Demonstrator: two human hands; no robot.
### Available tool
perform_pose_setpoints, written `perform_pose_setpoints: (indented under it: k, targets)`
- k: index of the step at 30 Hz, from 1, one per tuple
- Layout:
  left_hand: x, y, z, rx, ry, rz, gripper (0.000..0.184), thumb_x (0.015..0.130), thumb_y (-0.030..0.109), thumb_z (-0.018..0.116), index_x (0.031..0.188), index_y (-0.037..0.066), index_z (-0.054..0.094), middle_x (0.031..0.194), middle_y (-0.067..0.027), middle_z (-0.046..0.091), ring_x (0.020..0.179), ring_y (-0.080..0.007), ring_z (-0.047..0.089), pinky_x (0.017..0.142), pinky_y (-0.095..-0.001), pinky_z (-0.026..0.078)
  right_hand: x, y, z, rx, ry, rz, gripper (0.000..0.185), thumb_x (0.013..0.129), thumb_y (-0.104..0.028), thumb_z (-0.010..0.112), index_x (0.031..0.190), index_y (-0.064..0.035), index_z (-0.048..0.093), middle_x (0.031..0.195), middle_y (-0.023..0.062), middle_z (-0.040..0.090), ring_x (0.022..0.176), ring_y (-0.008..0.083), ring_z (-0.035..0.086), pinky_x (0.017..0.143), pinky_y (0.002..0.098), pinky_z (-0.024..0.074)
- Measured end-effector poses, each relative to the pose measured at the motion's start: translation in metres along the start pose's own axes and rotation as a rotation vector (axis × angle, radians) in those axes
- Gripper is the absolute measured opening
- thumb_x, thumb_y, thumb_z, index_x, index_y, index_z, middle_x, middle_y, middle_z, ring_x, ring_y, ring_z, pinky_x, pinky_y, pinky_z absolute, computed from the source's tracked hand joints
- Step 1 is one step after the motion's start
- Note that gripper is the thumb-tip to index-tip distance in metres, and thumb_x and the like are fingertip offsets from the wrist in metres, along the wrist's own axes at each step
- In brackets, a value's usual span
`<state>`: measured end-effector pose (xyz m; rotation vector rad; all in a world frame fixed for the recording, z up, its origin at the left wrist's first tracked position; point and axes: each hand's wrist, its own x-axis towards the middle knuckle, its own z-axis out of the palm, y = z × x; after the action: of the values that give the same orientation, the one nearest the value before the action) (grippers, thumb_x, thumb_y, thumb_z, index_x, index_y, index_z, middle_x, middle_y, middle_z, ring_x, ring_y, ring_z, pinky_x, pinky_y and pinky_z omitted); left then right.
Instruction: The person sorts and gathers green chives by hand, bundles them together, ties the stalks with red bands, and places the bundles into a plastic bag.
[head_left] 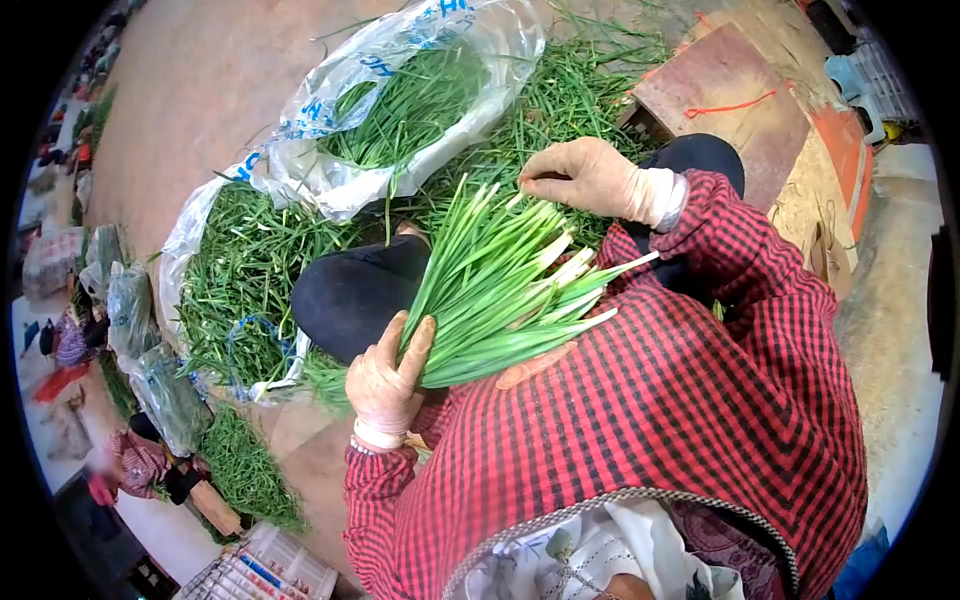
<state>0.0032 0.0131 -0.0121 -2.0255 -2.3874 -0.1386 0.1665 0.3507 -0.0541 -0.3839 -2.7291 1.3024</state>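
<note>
My gloved left hand [388,375] is wrapped round the leafy end of a bunch of long green stalks [500,280]. The bunch fans out over my lap, its pale stem ends pointing up and to the right. At those pale ends is my gloved right hand [585,180], with thumb and forefinger pinched together; whatever is between the fingertips is too small to make out. Beyond the bunch, a clear plastic bag [345,190] with blue print holds more green stalks [420,105].
Loose greens [255,265] lie heaped left of my knee, on plastic. A worn board [725,105] with an orange-red cord [730,107] is at upper right. Filled bags [165,395], a crate [265,570] and another person [140,462] are at far left.
</note>
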Motion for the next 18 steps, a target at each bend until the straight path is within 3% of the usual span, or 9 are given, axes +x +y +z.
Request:
perform_pose_setpoints:
  k: [4,7,9,11,12,13,15,17,18]
  targets:
    - [-0.002,0.001,-0.002,-0.002,-0.024,-0.005,0.07,0.066,0.009,0.069,0.132,0.026,0.056,0.122,-0.0075,0.062,0.077,-0.0243,0.063,0.064,-0.0351,0.05,-0.001,-0.013,-0.008,-0.304,-0.022,-0.066,0.024,0.089,-0.028,0.061,0.105,-0.013,0.067,0.087,0.0113,0.068,0.078,0.0306,0.067,0.071,0.0353,0.0537]
    - [-0.004,0.001,0.0,-0.014,-0.014,-0.021,0.072,0.064,0.008,0.07,0.132,0.027,0.056,0.122,-0.0075,0.062,0.077,-0.0246,0.063,0.064,-0.0353,0.05,-0.005,0.023,-0.028,-0.334,0.213,0.183,0.019,0.089,-0.023,0.063,0.098,-0.0078,0.068,0.086,0.0124,0.068,0.081,0.0291,0.067,0.07,0.0346,0.0538]
    - [-0.004,0.001,0.001,-0.027,0.004,-0.029,0.073,0.063,0.008,0.071,0.132,0.027,0.056,0.123,-0.0075,0.061,0.078,-0.0247,0.063,0.065,-0.0353,0.05,-0.016,0.071,-0.039,-0.443,0.086,0.043,0.044,0.093,-0.036,0.058,0.122,-0.0038,0.059,0.116,0.0178,0.063,0.093,0.0259,0.066,0.07,0.0321,0.0541]
    - [-0.003,0.001,0.003,0.013,0.05,-0.031,0.075,0.062,0.007,0.071,0.132,0.026,0.056,0.124,-0.0073,0.061,0.079,-0.0245,0.063,0.066,-0.0352,0.05,-0.027,0.005,-0.042,0.293,-0.159,0.487,0.062,0.095,-0.043,0.055,0.14,-0.0012,0.041,0.126,0.0178,0.058,0.094,0.0219,0.066,0.066,0.0283,0.0542]
    - [-0.002,0.001,0.004,0.025,0.041,-0.039,0.076,0.06,0.006,0.071,0.132,0.026,0.055,0.124,-0.0067,0.061,0.081,-0.0245,0.062,0.067,-0.0353,0.05,-0.031,-0.015,-0.041,0.453,-0.315,0.48,0.072,0.096,-0.046,0.052,0.146,-0.0002,0.028,0.125,0.0168,0.059,0.09,0.0165,0.066,0.062,0.0244,0.0534]
    - [-0.001,0.0,0.003,0.026,0.04,-0.04,0.076,0.06,0.006,0.071,0.132,0.026,0.055,0.124,-0.0067,0.061,0.081,-0.0245,0.062,0.067,-0.0353,0.05,-0.034,-0.024,-0.045,0.571,-0.522,0.536,0.07,0.096,-0.042,0.055,0.145,0.001,0.029,0.119,0.0143,0.061,0.085,0.0146,0.066,0.06,0.0243,0.0533]
    - [0.0,-0.003,0.001,0.061,0.032,-0.053,0.079,0.058,0.003,0.071,0.132,0.027,0.055,0.124,-0.0058,0.061,0.083,-0.0246,0.062,0.069,-0.0356,0.05,-0.046,-0.037,-0.036,0.68,-0.608,0.517,0.059,0.097,-0.036,0.056,0.14,0.0003,0.039,0.107,0.0107,0.064,0.079,0.0122,0.065,0.06,0.0233,0.0522]
    - [-0.001,-0.006,0.0,0.06,0.027,-0.065,0.081,0.057,0.002,0.071,0.132,0.027,0.055,0.125,-0.0053,0.061,0.085,-0.025,0.063,0.069,-0.0358,0.05,-0.045,-0.019,-0.017,0.514,-0.391,0.28,0.036,0.098,-0.029,0.056,0.12,-0.0012,0.057,0.083,0.0033,0.063,0.065,0.0083,0.061,0.057,0.0232,0.0493]
    - [0.0,-0.007,0.0,0.047,0.041,-0.065,0.081,0.057,0.002,0.07,0.132,0.027,0.055,0.125,-0.0054,0.06,0.086,-0.0252,0.063,0.07,-0.0358,0.05,-0.042,-0.021,-0.022,0.56,-0.346,0.383,0.037,0.096,-0.031,0.057,0.118,-0.0005,0.056,0.079,0.0033,0.062,0.066,0.0085,0.06,0.057,0.0236,0.0494]
